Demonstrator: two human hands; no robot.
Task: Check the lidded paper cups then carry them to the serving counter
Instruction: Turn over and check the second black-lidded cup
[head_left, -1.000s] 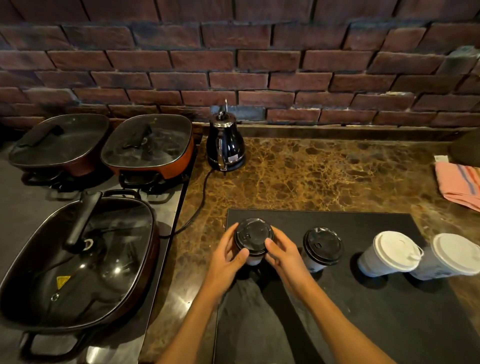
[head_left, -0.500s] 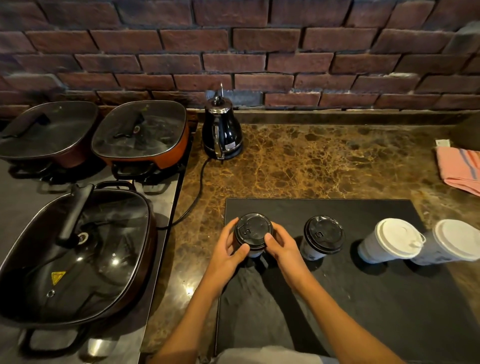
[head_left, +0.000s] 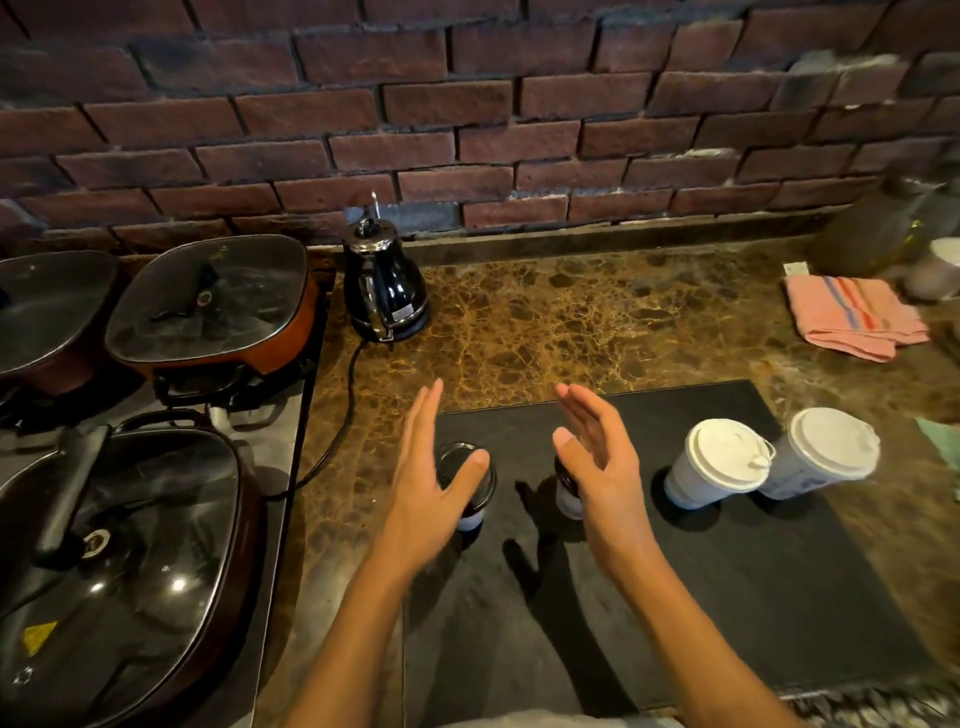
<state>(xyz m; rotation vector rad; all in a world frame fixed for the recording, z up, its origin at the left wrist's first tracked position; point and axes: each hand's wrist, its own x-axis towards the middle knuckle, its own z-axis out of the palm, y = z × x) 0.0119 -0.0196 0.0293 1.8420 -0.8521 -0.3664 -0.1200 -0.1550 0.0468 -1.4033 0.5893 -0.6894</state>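
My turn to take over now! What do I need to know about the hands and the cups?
Left hand: open, fingers straight, above the left black-lid cup, holding nothing.
Right hand: open, in front of the second black-lid cup, holding nothing.
Two white-lid cups stand further right. All four are on the black mat.
Done: nothing carried yet; whether any cup is checked can't be told from this view.
Left: check the lids, then carry all four to the serving counter.

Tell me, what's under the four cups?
A black mat lies under all four: two black-lid cups and two white-lid cups. The mat sits on the brown counter. The open hands partly cover the black-lid cups, so their bottoms barely show.
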